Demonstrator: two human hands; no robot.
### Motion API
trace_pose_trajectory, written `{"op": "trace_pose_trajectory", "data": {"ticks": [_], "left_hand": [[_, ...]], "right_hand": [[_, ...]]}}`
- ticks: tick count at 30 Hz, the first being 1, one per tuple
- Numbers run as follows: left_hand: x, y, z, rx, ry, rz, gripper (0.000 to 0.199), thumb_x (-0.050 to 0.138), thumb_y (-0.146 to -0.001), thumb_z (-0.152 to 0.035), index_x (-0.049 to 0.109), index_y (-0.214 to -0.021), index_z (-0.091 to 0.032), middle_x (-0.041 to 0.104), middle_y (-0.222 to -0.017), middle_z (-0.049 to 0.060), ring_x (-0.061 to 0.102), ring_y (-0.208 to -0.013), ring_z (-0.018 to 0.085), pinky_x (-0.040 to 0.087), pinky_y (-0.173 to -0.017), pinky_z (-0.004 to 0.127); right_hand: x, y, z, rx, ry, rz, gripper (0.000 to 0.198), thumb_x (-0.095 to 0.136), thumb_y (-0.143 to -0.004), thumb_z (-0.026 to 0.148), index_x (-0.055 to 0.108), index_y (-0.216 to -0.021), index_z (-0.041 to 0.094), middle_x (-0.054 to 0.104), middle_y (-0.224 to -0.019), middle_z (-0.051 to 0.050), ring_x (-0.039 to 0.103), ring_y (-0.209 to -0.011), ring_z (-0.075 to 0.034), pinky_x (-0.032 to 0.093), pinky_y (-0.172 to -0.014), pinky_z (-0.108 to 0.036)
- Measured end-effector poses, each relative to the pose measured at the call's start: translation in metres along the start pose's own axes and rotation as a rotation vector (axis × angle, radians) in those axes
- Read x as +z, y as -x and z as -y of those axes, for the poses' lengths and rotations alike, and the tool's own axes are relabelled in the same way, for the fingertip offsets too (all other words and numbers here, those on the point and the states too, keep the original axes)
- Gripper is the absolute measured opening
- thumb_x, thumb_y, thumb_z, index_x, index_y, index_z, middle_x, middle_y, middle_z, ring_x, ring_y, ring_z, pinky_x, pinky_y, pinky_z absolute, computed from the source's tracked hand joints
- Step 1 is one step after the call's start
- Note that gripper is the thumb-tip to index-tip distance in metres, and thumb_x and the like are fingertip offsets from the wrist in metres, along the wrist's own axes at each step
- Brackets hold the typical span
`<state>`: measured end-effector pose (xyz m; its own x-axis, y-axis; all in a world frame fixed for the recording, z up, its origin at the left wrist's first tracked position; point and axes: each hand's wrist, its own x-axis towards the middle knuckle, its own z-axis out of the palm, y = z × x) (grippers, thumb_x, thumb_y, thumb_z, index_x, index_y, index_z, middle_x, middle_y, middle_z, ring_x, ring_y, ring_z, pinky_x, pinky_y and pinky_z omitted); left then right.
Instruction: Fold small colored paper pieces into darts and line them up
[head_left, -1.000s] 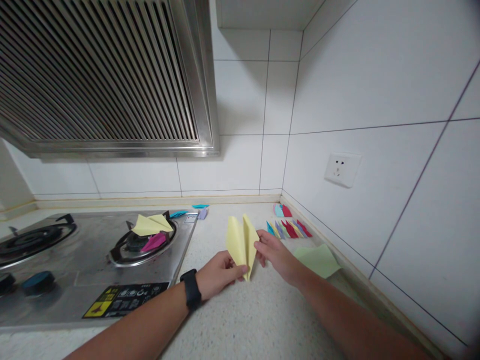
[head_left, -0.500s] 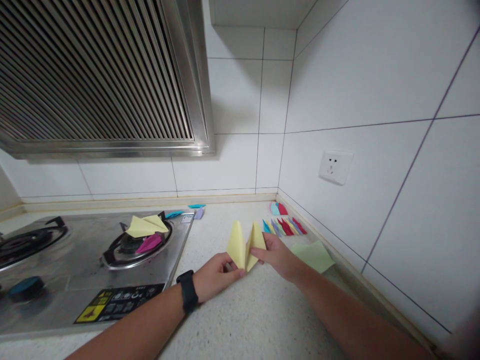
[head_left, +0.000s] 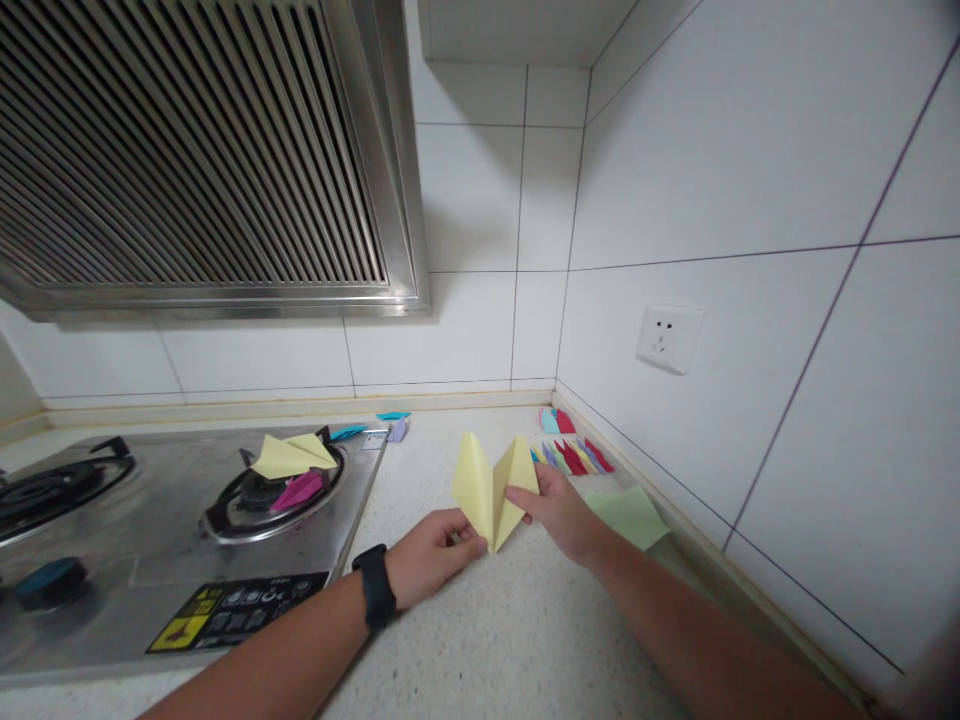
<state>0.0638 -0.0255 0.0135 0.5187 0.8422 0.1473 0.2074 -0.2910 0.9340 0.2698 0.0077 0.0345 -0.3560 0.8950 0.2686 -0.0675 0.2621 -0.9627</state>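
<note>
A folded sheet of yellow paper (head_left: 472, 485) stands spread in a V shape above the counter, its two wings pointing away from me. My left hand (head_left: 439, 550), with a black watch (head_left: 374, 586) on the wrist, pinches it near the low left edge. The right wing is gripped by my right hand (head_left: 559, 510), thumb on the inner face and fingers behind. Just beyond the right hand lies a row of small folded paper pieces (head_left: 574, 455) in several colours. A pale green sheet (head_left: 628, 515) lies partly behind my right forearm.
On the left, the gas stove (head_left: 172, 530) carries a yellow paper plane (head_left: 294, 455) and a magenta folded paper (head_left: 298, 490) on its burner. Blue and lilac folded papers (head_left: 397, 430) lie by its back corner. A range hood (head_left: 225, 150) hangs above; a tiled wall with a socket (head_left: 670, 338) bounds the right.
The yellow paper's wings have opened a little wider, the right one shifting right with my right hand. Both hands keep their hold.
</note>
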Motion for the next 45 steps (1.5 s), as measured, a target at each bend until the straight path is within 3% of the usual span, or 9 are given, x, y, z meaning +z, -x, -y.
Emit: {"op": "trace_pose_trajectory", "data": {"ticks": [4,9,15,19,29,34,39,42,45], "left_hand": [[0.000,-0.002,0.003,-0.033,0.041,-0.012,0.028,0.054,-0.086,-0.039,0.063,-0.085,-0.013,0.052,-0.070,0.000,0.041,-0.055,0.009,0.032,-0.049,0.020],[0.001,-0.008,0.008,-0.057,0.149,-0.118,0.027,0.058,-0.083,-0.040,0.059,-0.085,-0.013,0.054,-0.068,0.000,0.044,-0.050,0.008,0.038,-0.044,0.019],[0.000,-0.010,0.004,-0.043,0.322,-0.189,0.026,0.062,-0.080,-0.040,0.056,-0.086,-0.015,0.052,-0.064,-0.001,0.049,-0.053,0.009,0.038,-0.041,0.017],[-0.002,-0.010,0.003,-0.061,0.386,-0.308,0.028,0.064,-0.077,-0.041,0.057,-0.089,-0.016,0.050,-0.068,-0.002,0.049,-0.055,0.009,0.036,-0.039,0.015],[-0.009,-0.011,0.006,-0.044,0.327,-0.500,0.035,0.061,-0.078,-0.048,0.062,-0.096,-0.018,0.053,-0.071,-0.001,0.050,-0.058,0.010,0.036,-0.040,0.015],[-0.012,-0.012,0.009,-0.062,0.280,-0.564,0.037,0.061,-0.078,-0.047,0.064,-0.099,-0.017,0.053,-0.072,0.000,0.049,-0.058,0.010,0.035,-0.040,0.016],[-0.014,-0.012,0.009,-0.090,0.240,-0.598,0.038,0.059,-0.079,-0.046,0.063,-0.102,-0.017,0.052,-0.071,-0.001,0.047,-0.057,0.010,0.035,-0.040,0.016],[-0.014,-0.011,0.007,-0.089,0.240,-0.601,0.039,0.059,-0.079,-0.046,0.062,-0.103,-0.016,0.050,-0.069,-0.002,0.046,-0.056,0.010,0.035,-0.040,0.016],[-0.014,-0.012,0.004,-0.070,0.282,-0.598,0.043,0.059,-0.078,-0.050,0.060,-0.105,-0.016,0.048,-0.064,-0.004,0.045,-0.053,0.009,0.035,-0.041,0.017]], "right_hand": [[0.000,-0.001,-0.002,-0.005,-0.001,0.012,0.021,0.068,-0.077,0.033,0.063,-0.086,0.015,0.058,-0.067,0.001,0.047,-0.055,-0.009,0.034,-0.048,-0.021],[-0.001,-0.001,-0.004,-0.043,0.010,0.014,0.021,0.068,-0.077,0.032,0.063,-0.088,0.015,0.057,-0.066,0.001,0.043,-0.053,-0.008,0.032,-0.047,-0.021],[0.000,-0.001,0.000,-0.049,0.027,-0.026,0.016,0.066,-0.076,0.029,0.061,-0.083,0.016,0.049,-0.059,0.005,0.038,-0.050,-0.007,0.031,-0.046,-0.021],[-0.005,-0.001,-0.002,-0.049,0.036,-0.081,0.018,0.066,-0.076,0.030,0.060,-0.086,0.017,0.051,-0.064,0.003,0.044,-0.055,-0.010,0.034,-0.046,-0.020],[-0.018,-0.010,-0.010,-0.099,0.084,-0.122,0.018,0.063,-0.078,0.034,0.057,-0.084,0.017,0.051,-0.063,0.004,0.041,-0.050,-0.009,0.031,-0.045,-0.021],[-0.021,-0.015,-0.003,-0.240,0.131,-0.295,0.028,0.065,-0.077,0.030,0.054,-0.102,0.021,0.057,-0.087,0.000,0.049,-0.061,-0.010,0.037,-0.051,-0.022],[-0.025,-0.012,0.006,-0.374,0.341,-0.317,0.039,0.063,-0.080,0.025,0.051,-0.118,0.023,0.060,-0.084,0.001,0.049,-0.063,-0.011,0.040,-0.061,-0.025],[-0.027,-0.010,0.006,-0.372,0.459,-0.314,0.032,0.062,-0.081,0.028,0.060,-0.112,0.021,0.061,-0.081,-0.001,0.051,-0.066,-0.013,0.040,-0.064,-0.027],[-0.028,-0.011,0.005,-0.315,0.408,-0.330,0.020,0.063,-0.081,0.032,0.063,-0.096,0.019,0.062,-0.078,-0.002,0.055,-0.069,-0.015,0.041,-0.062,-0.027]]}}
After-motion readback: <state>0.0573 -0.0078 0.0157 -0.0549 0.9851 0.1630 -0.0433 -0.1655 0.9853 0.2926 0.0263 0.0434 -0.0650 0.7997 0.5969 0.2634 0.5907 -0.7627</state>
